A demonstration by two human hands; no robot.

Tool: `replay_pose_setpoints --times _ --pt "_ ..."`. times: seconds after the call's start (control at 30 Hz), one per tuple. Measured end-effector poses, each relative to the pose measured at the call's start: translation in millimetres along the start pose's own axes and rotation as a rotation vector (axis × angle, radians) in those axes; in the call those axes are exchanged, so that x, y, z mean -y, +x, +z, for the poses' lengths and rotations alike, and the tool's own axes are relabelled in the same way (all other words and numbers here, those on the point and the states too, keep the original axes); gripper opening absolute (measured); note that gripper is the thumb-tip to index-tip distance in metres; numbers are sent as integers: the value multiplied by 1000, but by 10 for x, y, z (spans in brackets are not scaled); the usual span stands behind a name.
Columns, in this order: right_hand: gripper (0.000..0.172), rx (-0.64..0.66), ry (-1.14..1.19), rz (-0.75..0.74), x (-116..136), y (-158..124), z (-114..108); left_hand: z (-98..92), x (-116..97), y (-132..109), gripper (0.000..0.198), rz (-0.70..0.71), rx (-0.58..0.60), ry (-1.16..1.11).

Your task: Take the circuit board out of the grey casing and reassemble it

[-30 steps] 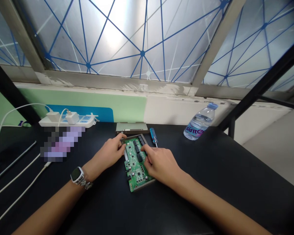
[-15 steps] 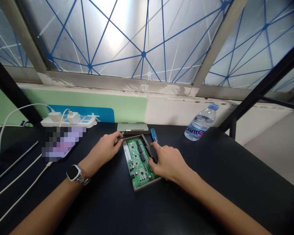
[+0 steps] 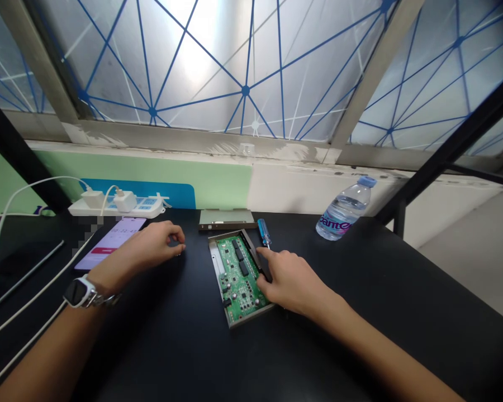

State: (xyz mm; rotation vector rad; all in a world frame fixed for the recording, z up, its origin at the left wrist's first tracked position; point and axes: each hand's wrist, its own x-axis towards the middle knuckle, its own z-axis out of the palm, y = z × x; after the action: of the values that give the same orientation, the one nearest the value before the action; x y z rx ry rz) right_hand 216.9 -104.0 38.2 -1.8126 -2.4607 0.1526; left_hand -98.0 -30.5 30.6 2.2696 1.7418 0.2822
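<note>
A green circuit board lies in a shallow metal case on the black table. My right hand holds the case's right wall, thumb at the rim and index finger stretched along it. My left hand is off the case, over the table to its left, near the phone. Its fingers are curled toward the thumb; whatever they may pinch is too small to make out. Just beyond my right index finger lies a screwdriver with a blue handle. A metal cover plate rests behind the case.
A phone with a lit screen lies at left, partly behind my left wrist. Behind it stands a white power strip with plugs; white cables cross the left side. A water bottle leans at back right. A window and wall close off the back.
My left hand has left the case's upper left corner and moved left toward the phone, fingers curled. My right hand stays on the case with little change.
</note>
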Motion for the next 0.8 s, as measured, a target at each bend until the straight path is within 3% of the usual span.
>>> replay_pose_setpoints --times 0.17,0.4,0.8 --pt "45 -21 18 9 0 2 58 -26 67 -6 26 9 60 -30" --pt "42 6 61 21 58 9 78 -66 -8 -1 23 37 93 -32" --pt "52 43 109 -58 21 -48 64 -10 -3 32 18 98 63 -68"
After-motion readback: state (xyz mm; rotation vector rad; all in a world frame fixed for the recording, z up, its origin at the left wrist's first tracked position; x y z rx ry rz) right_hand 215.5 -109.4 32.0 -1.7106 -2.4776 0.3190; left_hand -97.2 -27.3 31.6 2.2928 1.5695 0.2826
